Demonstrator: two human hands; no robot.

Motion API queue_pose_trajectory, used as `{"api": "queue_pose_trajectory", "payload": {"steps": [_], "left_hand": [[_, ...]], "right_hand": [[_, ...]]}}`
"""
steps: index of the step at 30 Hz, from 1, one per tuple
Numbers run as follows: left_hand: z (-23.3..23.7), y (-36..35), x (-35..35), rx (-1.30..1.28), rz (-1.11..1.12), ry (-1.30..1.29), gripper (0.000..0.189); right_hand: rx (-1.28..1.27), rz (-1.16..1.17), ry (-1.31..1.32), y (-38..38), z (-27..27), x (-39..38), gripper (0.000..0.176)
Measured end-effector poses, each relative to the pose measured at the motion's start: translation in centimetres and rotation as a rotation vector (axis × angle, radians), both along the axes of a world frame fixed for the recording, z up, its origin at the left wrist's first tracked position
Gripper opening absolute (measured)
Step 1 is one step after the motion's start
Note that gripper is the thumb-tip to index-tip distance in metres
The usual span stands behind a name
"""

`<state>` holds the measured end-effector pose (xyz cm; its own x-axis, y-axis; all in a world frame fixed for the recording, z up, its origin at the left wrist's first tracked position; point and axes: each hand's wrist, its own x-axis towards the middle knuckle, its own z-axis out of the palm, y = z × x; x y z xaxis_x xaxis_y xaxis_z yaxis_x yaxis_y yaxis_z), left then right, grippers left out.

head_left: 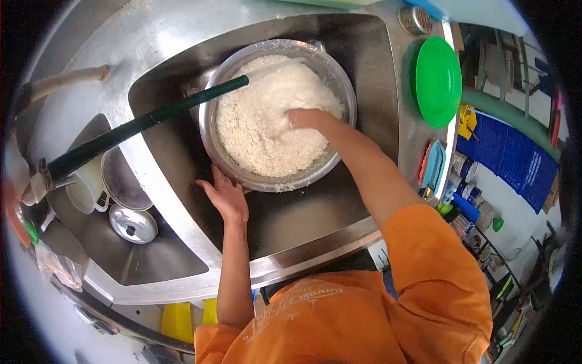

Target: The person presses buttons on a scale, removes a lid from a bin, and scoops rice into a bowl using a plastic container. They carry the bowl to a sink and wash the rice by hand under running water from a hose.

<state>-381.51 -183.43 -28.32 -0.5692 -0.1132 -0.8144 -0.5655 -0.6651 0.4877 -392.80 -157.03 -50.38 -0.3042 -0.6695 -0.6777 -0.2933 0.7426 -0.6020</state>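
Note:
A large round metal basin point(213, 130) sits in the right-hand sink, filled with white rice point(251, 139) that looks wet. My right hand point(301, 119) is sunk in the rice near the middle; its fingers are hidden. At the basin's lower left side, my left hand point(227, 195) has its fingers spread, with the fingertips at the outer wall below the rim. A dark green hose point(157, 116) reaches in from the left, its end over the rice, and a pale streak like running water leads from it.
The steel sink point(303, 224) surrounds the basin. In the left sink lie a pot lid point(133, 224), a pot point(124, 179) and a white container point(85, 191). On the right counter are a green plate point(438, 82), a perforated metal holder point(416, 20) and a blue brush point(433, 165).

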Motion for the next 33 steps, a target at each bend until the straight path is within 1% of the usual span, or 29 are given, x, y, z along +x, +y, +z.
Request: {"api": "queue_pose_trajectory", "payload": {"steps": [2, 3, 4, 6, 7, 9, 10, 12, 14, 15, 17, 18, 20, 21, 23, 24, 26, 27, 29, 30, 32, 33], "left_hand": [[-0.1, -0.1, 0.3, -0.003, 0.005, -0.013, 0.106], [-0.3, 0.1, 0.0, -0.006, 0.015, -0.013, 0.106], [-0.1, 0.3, -0.5, -0.004, 0.020, -0.002, 0.106], [0.8, 0.5, -0.6, -0.030, 0.002, -0.033, 0.106], [0.7, 0.4, -0.2, -0.024, 0.002, -0.039, 0.106], [-0.2, 0.0, -0.1, -0.009, 0.021, -0.051, 0.106], [-0.1, 0.1, -0.1, -0.004, 0.027, -0.052, 0.106], [0.1, 0.3, -0.2, -0.034, 0.016, -0.053, 0.106], [0.1, 0.4, -0.3, -0.033, 0.020, -0.050, 0.106], [0.1, 0.4, -0.3, -0.037, 0.025, -0.047, 0.106], [0.4, 0.3, -0.2, -0.034, 0.015, -0.035, 0.107], [0.4, 0.2, -0.3, -0.027, -0.003, -0.017, 0.107], [0.1, 0.1, -0.3, -0.026, -0.003, -0.026, 0.108], [0.1, 0.0, -0.2, -0.025, 0.001, -0.034, 0.109], [0.2, -0.1, -0.3, -0.027, -0.014, -0.032, 0.110], [0.3, -0.1, -0.3, -0.030, -0.032, -0.030, 0.110], [0.1, -0.1, -0.2, -0.027, -0.019, -0.039, 0.110], [0.1, -0.1, -0.2, -0.024, -0.012, -0.044, 0.110], [0.4, 0.1, -0.5, -0.034, -0.008, -0.042, 0.110], [0.6, 0.2, -0.4, -0.039, -0.010, -0.045, 0.110], [0.6, 0.3, -0.5, -0.047, -0.022, -0.036, 0.110], [0.5, 0.2, -0.4, -0.050, -0.032, -0.028, 0.110]], "right_hand": [[0.264, -0.372, 0.230, -0.4, 1.3, 0.5, 0.027], [0.413, -0.490, 0.387, -3.1, 5.1, 1.2, 0.024], [0.466, -0.279, 0.436, -4.5, 6.1, 2.2, 0.023], [0.193, 0.069, 0.316, -4.7, 7.1, 3.6, 0.022], [0.199, 0.071, 0.310, -4.3, 8.0, 4.0, 0.022], [-0.113, -0.012, 0.235, -2.4, 10.5, 2.5, 0.027], [-0.109, -0.005, 0.233, -1.7, 11.8, 1.5, 0.027], [-0.189, -0.187, 0.288, -0.2, 13.9, -1.6, 0.031], [0.047, -0.157, 0.450, 0.4, 16.0, -5.1, 0.038], [0.044, -0.152, 0.446, 1.2, 15.6, -6.0, 0.038], [0.113, -0.324, 0.562, 2.7, 14.8, -7.0, 0.036], [0.111, -0.324, 0.560, 3.1, 14.7, -6.6, 0.036], [0.327, -0.478, 0.332, 3.7, 14.5, -4.6, 0.056], [0.328, -0.476, 0.329, 3.7, 14.1, -3.2, 0.056], [0.394, -0.872, 0.229, 4.0, 12.5, 0.1, 0.079], [0.395, -0.868, 0.229, 4.0, 11.5, 1.7, 0.079], [0.296, -1.507, -0.064, 3.2, 10.0, 4.5, 0.083], [0.295, -1.505, -0.067, 2.2, 10.5, 5.2, 0.083], [-0.390, -2.072, -0.618, -0.1, 11.9, 5.2, 0.081], [-0.387, -2.074, -0.625, -1.0, 12.4, 4.8, 0.081], [-0.467, -2.162, -0.854, -2.4, 13.1, 3.7, 0.084], [-0.466, -2.162, -0.862, -2.7, 13.1, 3.1, 0.084]]}}
